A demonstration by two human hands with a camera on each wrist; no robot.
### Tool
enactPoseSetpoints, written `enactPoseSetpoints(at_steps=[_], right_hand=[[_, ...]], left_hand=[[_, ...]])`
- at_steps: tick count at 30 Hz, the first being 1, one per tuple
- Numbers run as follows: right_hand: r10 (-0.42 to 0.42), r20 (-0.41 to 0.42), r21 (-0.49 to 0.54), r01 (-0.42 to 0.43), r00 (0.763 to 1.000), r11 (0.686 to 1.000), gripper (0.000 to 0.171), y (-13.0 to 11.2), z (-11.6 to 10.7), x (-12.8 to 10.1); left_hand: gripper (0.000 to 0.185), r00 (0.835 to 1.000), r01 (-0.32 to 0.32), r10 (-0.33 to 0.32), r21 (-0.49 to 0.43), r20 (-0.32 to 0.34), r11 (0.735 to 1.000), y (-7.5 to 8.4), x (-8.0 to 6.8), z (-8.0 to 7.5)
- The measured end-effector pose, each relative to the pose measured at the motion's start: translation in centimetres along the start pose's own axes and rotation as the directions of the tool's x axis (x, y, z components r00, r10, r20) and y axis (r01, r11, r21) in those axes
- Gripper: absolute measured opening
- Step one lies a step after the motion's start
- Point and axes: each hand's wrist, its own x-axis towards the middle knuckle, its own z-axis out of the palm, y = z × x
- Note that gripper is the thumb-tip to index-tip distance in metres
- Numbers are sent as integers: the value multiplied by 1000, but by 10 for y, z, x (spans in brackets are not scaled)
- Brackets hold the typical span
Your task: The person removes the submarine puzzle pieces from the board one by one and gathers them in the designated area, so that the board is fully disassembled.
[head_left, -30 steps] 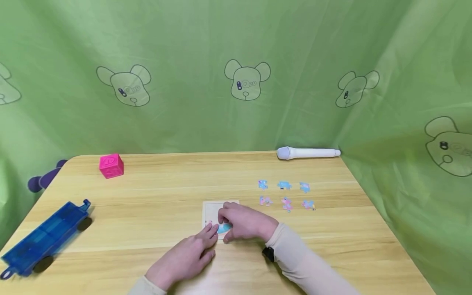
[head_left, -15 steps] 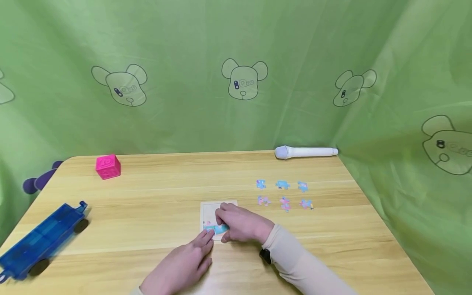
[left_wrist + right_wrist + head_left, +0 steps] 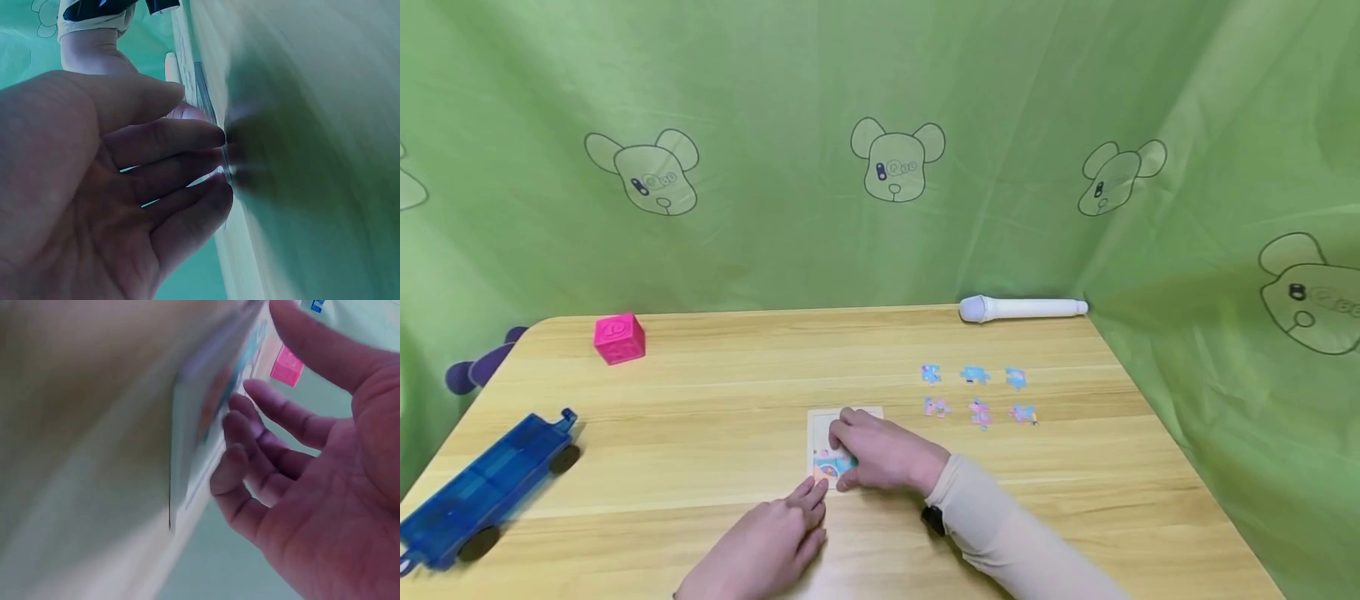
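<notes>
A small light-coloured puzzle tray [image 3: 814, 429] lies near the table's front middle. Joined blue, pink and orange jigsaw pieces [image 3: 828, 465] fill its near part. My left hand [image 3: 767, 533] rests its fingertips at the tray's near edge, with its fingers nearly straight in the left wrist view. Over the tray's right side is my right hand [image 3: 883, 450], and it hides that part. In the right wrist view its fingers [image 3: 237, 431] bend loosely at the puzzle's surface, the thumb apart, and I see nothing pinched between them.
Several loose jigsaw pieces [image 3: 979, 412] lie in two rows right of the tray. A white toy microphone [image 3: 1026, 309] is at the back edge. At the left are a pink block [image 3: 620, 338] and a blue wheeled toy wagon [image 3: 486, 487]. Green curtains [image 3: 775, 233] stand behind the table.
My right hand has shifted a little left over the tray. The left fingertips have drawn back toward the near edge, so more of the joined pieces shows. The view has shifted slightly.
</notes>
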Motion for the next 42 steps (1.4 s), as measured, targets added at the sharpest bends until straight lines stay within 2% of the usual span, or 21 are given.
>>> enactPoseSetpoints(at_steps=[4, 9, 19, 23, 28, 33, 42], right_hand=[[-22, -21, 32, 23, 1000, 999, 35, -4, 3, 5], [-10, -21, 64, 12, 1000, 998, 33, -7, 4, 10], [-7, -10, 154, 8, 1000, 988, 34, -7, 4, 11], [6, -15, 202, -3, 1000, 979, 34, -7, 4, 12], [34, -22, 240, -27, 999, 970, 24, -7, 5, 13], [49, -31, 289, -38, 998, 957, 15, -6, 5, 14], [58, -44, 363, -38, 997, 931, 14, -4, 2, 11]], left_hand=[[31, 1000, -13, 13, -7, -7, 1000, -1, 0, 1], [31, 1000, -15, 15, -26, -3, 1000, -2, -1, 1], [17, 1000, -15, 14, -99, -17, 995, -4, -1, 1], [23, 1000, -15, 14, -95, -7, 995, -4, -1, 0], [32, 1000, -7, 8, -68, 11, 998, -4, -1, -1], [38, 1000, -18, 18, -53, -5, 998, -3, -1, -1], [33, 1000, -8, 9, -54, 16, 999, -3, -1, -1]])
